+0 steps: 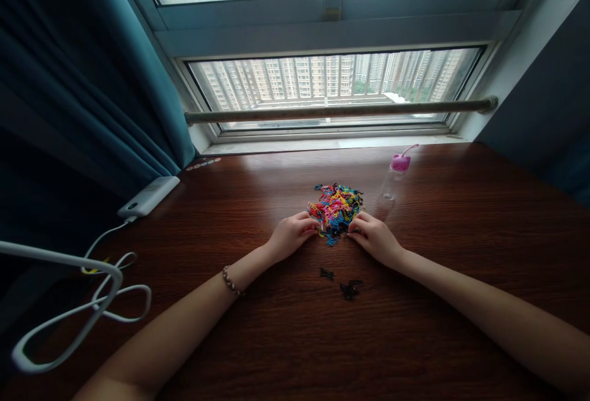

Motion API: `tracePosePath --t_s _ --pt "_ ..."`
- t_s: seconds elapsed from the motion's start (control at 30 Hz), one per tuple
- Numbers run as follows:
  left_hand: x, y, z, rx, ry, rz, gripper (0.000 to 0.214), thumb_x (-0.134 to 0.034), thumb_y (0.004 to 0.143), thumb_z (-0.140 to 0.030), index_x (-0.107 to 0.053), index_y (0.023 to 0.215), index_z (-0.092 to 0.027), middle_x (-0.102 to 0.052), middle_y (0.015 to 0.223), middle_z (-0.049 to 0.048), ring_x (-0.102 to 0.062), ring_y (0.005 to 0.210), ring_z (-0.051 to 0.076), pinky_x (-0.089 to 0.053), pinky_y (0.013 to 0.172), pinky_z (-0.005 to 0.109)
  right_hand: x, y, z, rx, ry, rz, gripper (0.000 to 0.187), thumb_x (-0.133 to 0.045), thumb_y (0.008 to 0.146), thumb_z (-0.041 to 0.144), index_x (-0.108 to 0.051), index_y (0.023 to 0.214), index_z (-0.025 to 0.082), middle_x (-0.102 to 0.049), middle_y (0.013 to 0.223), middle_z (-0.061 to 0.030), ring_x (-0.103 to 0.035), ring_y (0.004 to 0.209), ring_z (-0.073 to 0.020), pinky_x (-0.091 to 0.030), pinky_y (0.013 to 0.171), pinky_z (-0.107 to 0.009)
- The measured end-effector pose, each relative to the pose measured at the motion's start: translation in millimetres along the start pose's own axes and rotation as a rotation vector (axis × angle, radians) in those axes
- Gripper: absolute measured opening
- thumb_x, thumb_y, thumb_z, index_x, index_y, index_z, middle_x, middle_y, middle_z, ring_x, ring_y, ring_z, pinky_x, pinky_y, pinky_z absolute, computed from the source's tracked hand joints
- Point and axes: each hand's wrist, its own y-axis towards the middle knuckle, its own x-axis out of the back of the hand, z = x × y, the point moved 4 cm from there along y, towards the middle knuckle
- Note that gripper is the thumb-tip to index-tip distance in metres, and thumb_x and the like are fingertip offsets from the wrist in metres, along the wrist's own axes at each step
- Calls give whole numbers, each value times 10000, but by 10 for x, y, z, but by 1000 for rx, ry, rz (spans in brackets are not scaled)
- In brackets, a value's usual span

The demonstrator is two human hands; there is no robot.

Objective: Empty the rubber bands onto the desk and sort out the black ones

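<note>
A heap of small multicoloured rubber bands (338, 204) lies on the brown wooden table. Against its left edge is my left hand (295, 235), thumb and fingers drawn together at the bands. My right hand (374, 238) touches the lower right edge of the heap, its fingertips pinched close to some dark bands. Whatever either hand pinches is too small to make out. Nearer to me, apart from the heap, sit a little cluster of black rubber bands (351, 289) and a smaller black bunch (327, 273).
A clear bottle with a pink cap (400, 163) stands behind my right hand. On the left are a white power bank (148, 196) and its looped white cable (108, 281). A blue curtain (152, 81) hangs there. Beyond the table's back edge runs a window rail (341, 111).
</note>
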Motion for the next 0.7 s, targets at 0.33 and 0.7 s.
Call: tracePosePath --t_s 0.33,0.7 --pt "46 1 22 38 -80 -48 124 -597 772 -282 -653 777 -171 -572 714 9 -469 607 100 -372 590 202 89 -80 -10 -141 278 -127 99 -554 783 279 -565 792 181 -571 666 -4 -508 574 -126 -407 550 -246" --pt "62 -12 20 178 -297 -146 138 -588 747 -274 -622 791 -148 -602 711 5 -460 568 81 -374 528 189 107 -118 310 140 365 510 214 -597 749 363 -675 805 172 -612 655 -5 -531 562 -110 -399 512 -202"
